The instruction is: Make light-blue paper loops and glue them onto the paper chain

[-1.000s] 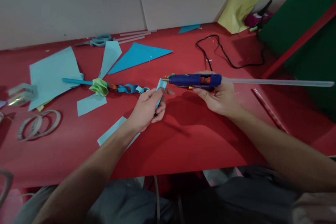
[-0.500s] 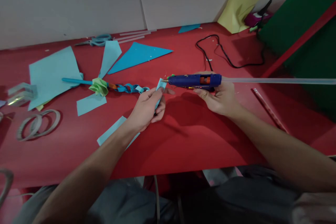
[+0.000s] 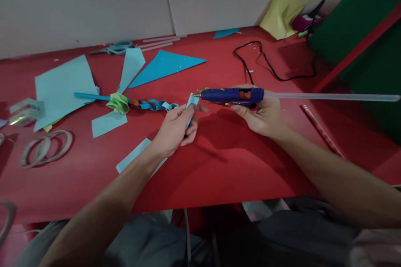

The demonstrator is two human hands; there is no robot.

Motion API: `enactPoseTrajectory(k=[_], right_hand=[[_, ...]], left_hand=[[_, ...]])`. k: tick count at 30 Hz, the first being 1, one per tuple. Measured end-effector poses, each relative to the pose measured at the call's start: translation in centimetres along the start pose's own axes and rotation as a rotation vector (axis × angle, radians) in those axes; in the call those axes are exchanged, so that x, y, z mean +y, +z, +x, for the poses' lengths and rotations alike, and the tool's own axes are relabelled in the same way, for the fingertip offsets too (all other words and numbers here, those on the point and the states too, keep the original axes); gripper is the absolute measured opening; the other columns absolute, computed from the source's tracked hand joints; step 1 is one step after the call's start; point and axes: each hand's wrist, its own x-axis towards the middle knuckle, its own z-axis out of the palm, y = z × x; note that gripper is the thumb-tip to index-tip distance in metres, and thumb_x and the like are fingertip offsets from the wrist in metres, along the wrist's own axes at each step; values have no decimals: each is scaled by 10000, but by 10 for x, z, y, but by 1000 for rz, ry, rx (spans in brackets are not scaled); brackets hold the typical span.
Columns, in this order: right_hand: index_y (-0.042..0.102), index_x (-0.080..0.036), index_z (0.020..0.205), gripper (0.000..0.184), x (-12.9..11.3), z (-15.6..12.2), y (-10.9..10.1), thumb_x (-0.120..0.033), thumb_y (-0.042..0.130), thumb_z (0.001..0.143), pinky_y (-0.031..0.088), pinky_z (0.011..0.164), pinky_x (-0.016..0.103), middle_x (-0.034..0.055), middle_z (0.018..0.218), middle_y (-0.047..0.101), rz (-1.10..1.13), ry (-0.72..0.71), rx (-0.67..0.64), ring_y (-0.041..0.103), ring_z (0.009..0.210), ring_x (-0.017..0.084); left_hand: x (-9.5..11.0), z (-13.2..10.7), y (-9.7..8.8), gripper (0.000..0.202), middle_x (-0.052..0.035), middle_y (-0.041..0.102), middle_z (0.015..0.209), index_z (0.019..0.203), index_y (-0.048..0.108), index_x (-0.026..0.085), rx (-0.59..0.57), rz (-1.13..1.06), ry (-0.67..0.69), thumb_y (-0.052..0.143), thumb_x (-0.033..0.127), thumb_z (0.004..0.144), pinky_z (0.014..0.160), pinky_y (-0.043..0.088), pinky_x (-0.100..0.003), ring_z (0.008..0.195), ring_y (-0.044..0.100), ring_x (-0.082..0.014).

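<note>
Between the fingers and thumb of my left hand [image 3: 177,127] is a light blue paper strip [image 3: 192,100], its far end sticking out. My right hand [image 3: 263,117] grips a dark blue hot glue gun [image 3: 230,95] lying sideways, nozzle to the left. The metal nozzle tip is at the strip's upper end; whether it touches I cannot tell. A long clear glue stick [image 3: 332,96] extends from the gun's back. Just left of my left hand lies a blue paper chain [image 3: 153,104], next to a pale green paper flower [image 3: 118,103] on a blue paper stick [image 3: 90,96].
On the red table [image 3: 219,175] lie light blue paper sheets [image 3: 64,87], a darker blue paper triangle [image 3: 166,66], scissors [image 3: 120,47], tape rings [image 3: 58,148] and a pencil [image 3: 321,129]. A black cord [image 3: 275,73] loops behind the glue gun. A green board [image 3: 357,21] stands at right.
Both hands stay almost in place. The glue gun has shifted very slightly, and the far end of its glue stick now shows at the right edge.
</note>
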Motion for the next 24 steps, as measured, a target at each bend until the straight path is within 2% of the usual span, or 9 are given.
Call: enactPoseTrajectory(k=[8, 14, 24], right_hand=[[758, -249, 1210, 396, 0, 0, -1, -557, 704, 966, 661, 947, 477, 96, 1177, 810, 4, 5, -7, 789, 1063, 299], [768, -248, 1176, 372, 1, -1, 1, -553, 696, 975, 685, 819, 427, 80, 1094, 822, 37, 12, 4, 803, 934, 267], [785, -261, 1113, 384, -1, -1, 1, -598, 707, 945, 691, 873, 468, 72, 1093, 826, 36, 65, -2, 805, 998, 295]], left_hand=[[-1, 0, 1, 333, 102, 345, 517, 1078, 682, 162, 0, 22, 7, 493, 436, 1062, 341, 198, -169, 325, 292, -50], [1, -1, 0, 322, 105, 346, 509, 1071, 672, 159, -2, -6, 11, 498, 430, 1063, 348, 185, -174, 323, 281, -48], [2, -2, 1, 329, 102, 349, 509, 1080, 683, 161, 2, 13, 1, 514, 442, 1052, 358, 185, -185, 325, 288, -51]])
